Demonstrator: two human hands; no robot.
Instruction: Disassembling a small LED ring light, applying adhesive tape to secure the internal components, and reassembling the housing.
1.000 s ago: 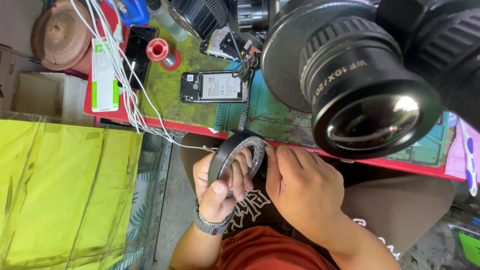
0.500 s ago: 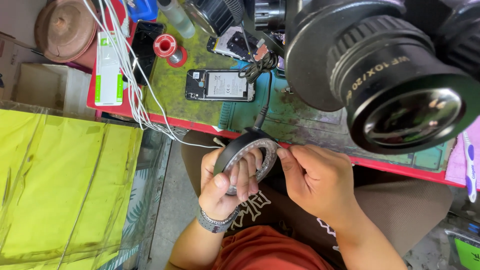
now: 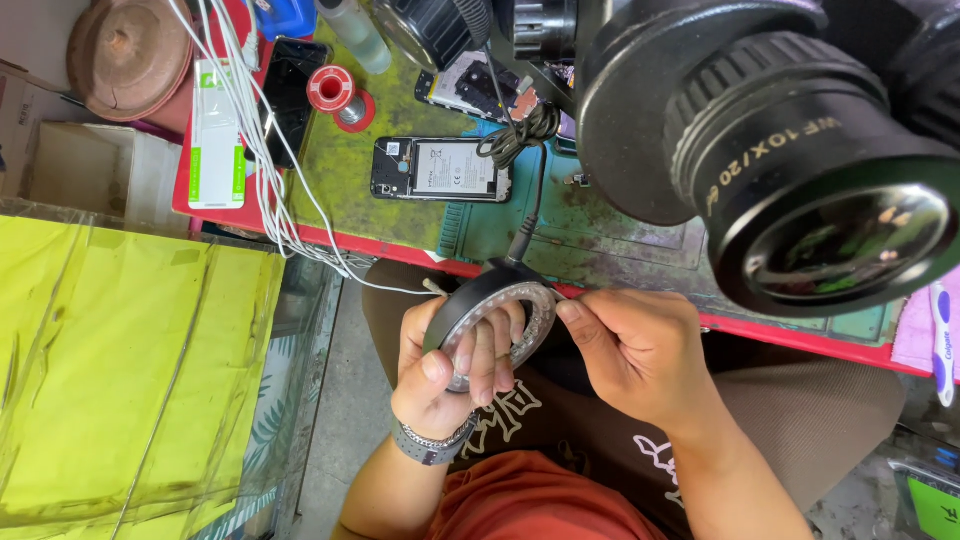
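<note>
Over the cluttered bench [image 3: 400, 215], both hands (fingers curled) grip a ring light [image 3: 492, 318].

opened phone [image 3: 441, 169], solder spool [image 3: 333, 92], microscope eyepiece [image 3: 800, 160]

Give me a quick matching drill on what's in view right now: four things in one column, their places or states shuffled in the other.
1. black ring light with a circle of small lamps
2. opened phone with its back cover off
3. red solder spool
4. brown round lid

a. top left corner, beside the red table edge
b. held in both hands, below the table edge
c. standing on the green mat, left of the phone
d. lying flat on the green mat

Pairs: 1-b, 2-d, 3-c, 4-a
</note>
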